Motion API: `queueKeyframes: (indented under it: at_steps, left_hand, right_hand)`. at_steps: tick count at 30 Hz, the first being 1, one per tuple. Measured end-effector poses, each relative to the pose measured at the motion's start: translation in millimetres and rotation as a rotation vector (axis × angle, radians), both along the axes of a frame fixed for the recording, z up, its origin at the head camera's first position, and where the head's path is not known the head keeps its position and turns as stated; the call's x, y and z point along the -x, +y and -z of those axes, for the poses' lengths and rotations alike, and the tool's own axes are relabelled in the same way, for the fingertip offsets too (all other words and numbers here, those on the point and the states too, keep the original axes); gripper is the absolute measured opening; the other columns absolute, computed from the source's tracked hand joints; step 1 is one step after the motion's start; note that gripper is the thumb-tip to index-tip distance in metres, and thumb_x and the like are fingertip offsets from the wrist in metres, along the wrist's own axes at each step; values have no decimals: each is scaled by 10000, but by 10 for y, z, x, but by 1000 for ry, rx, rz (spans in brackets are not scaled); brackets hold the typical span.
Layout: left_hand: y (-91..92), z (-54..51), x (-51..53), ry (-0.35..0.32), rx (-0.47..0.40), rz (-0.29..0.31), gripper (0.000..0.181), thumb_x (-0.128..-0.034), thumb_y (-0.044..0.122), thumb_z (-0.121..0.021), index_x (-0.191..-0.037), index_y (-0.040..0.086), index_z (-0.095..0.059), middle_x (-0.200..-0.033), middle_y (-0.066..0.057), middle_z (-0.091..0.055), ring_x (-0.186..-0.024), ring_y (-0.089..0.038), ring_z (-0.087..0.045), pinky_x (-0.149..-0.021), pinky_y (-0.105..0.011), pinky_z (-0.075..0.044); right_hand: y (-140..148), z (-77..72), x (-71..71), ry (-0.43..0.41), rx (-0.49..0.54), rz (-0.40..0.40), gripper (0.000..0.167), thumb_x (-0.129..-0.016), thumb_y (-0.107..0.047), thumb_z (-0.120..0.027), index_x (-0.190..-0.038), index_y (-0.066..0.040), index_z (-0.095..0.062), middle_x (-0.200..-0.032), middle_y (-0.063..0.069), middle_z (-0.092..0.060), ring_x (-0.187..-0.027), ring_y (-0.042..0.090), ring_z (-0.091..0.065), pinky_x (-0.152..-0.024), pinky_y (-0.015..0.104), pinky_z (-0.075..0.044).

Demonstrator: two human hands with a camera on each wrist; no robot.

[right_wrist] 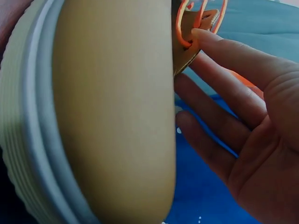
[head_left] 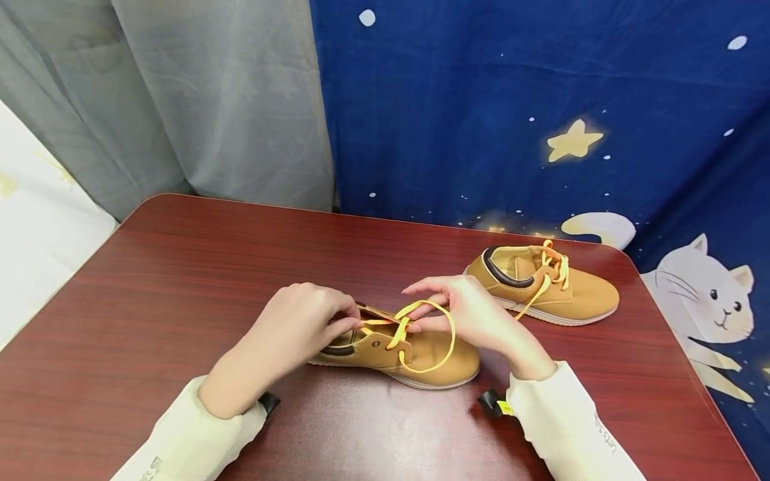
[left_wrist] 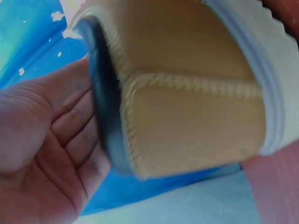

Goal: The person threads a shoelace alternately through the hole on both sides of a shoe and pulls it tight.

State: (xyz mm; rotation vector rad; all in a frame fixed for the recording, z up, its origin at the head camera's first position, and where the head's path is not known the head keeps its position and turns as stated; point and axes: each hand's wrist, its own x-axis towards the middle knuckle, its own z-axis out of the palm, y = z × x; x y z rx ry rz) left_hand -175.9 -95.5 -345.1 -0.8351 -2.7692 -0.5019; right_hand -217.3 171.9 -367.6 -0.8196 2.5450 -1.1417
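Observation:
A tan lace-up shoe (head_left: 448, 357) lies with its toe to the right, its yellow shoelace (head_left: 402, 329) crossed over the tongue and looped above the toe. My left hand (head_left: 307, 317) pinches one part of the lace between thumb and forefinger, over the shoe's opening. At the crossing, my right hand (head_left: 475, 314) holds the lace with thumb and fingertips; its other fingers are spread. The left wrist view shows the dark-collared heel (left_wrist: 191, 121), which hides the left fingertips. In the right wrist view, the thumb touches the lace by the eyelet flap (right_wrist: 184, 53), beyond the toe (right_wrist: 117, 107).
A second tan shoe (head_left: 586, 294) with loosely hanging yellow laces stands behind, at the right. Both shoes are on a reddish-brown table (head_left: 180, 267). Behind its back edge hang a grey curtain (head_left: 234, 100) and a blue star-patterned curtain (head_left: 433, 120).

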Motion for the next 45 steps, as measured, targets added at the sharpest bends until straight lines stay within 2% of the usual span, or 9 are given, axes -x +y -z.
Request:
queueKeyframes:
  at_steps: [5,12,18,26,29,33,36,42,45]
  left_hand:
    - [-145,-59,-55,126,25,51,189,-832,213,-814,-716,245,-669,-630,161,-561,-557,-18,-430,-526,-237,-386]
    - [-424,-124,-145,142,44,97,148,-812,222,-831,-772,287,-704,-740,206,-654,-604,31,-535,-575,-259,-471]
    - [-615,-138,-241,129,63,67,163,-789,243,-845,-777,327,-706,-758,246,-645,-614,58,-538,-574,-254,-471]
    - [-849,-135,-345,110,105,17,208,-776,286,-852,-744,368,-664,-732,298,-588,-602,108,-453,-550,-218,-421]
    - [-935,-128,-374,79,122,-15,225,-771,278,-857,-745,383,-659,-726,317,-569,-608,115,-438,-551,-223,-420]
    - [-1046,-93,-427,25,137,-59,237,-764,274,-861,-748,396,-659,-711,333,-551,-607,128,-424,-550,-220,-417]
    - [-1130,-54,-467,10,151,-82,236,-757,287,-862,-749,406,-659,-706,346,-544,-607,139,-422,-549,-218,-416]
    - [-1264,10,-556,-4,143,-117,252,-752,322,-858,-749,443,-637,-703,380,-519,-622,161,-427,-552,-221,-412]
    - [-1315,53,-624,13,123,-126,289,-739,326,-865,-748,469,-614,-713,395,-508,-640,177,-443,-561,-210,-421]
  right_hand:
    - [-15,0,-2,12,6,-21,428,-832,-207,-836,-1234,-133,-707,-919,-65,-800,-887,28,-756,-828,164,-483]
    - [-16,26,16,22,-7,-28,390,-841,-212,-828,-1210,-150,-717,-919,-95,-797,-896,8,-750,-858,165,-479]
    - [-9,34,23,10,-30,-22,375,-843,-221,-827,-1196,-150,-723,-900,-136,-790,-893,-21,-740,-910,178,-489]
    - [21,49,24,42,-67,-9,335,-853,-219,-816,-1177,-183,-736,-885,-136,-789,-888,-24,-739,-880,200,-494]
    - [26,54,27,52,-74,-4,306,-854,-200,-809,-1154,-197,-747,-885,-122,-791,-884,-10,-742,-854,205,-503]
    - [23,55,34,48,-68,-14,277,-864,-166,-792,-1137,-183,-751,-902,-90,-797,-891,18,-749,-843,209,-522]
    - [16,50,39,42,-69,-23,260,-872,-179,-789,-1129,-170,-755,-904,-86,-797,-887,21,-751,-839,204,-528]
    - [11,42,43,29,-81,-29,246,-873,-212,-796,-1113,-172,-761,-904,-100,-796,-890,16,-748,-830,237,-546]
    - [9,40,40,19,-81,-30,247,-867,-216,-802,-1105,-167,-763,-899,-106,-795,-886,13,-748,-835,268,-560]
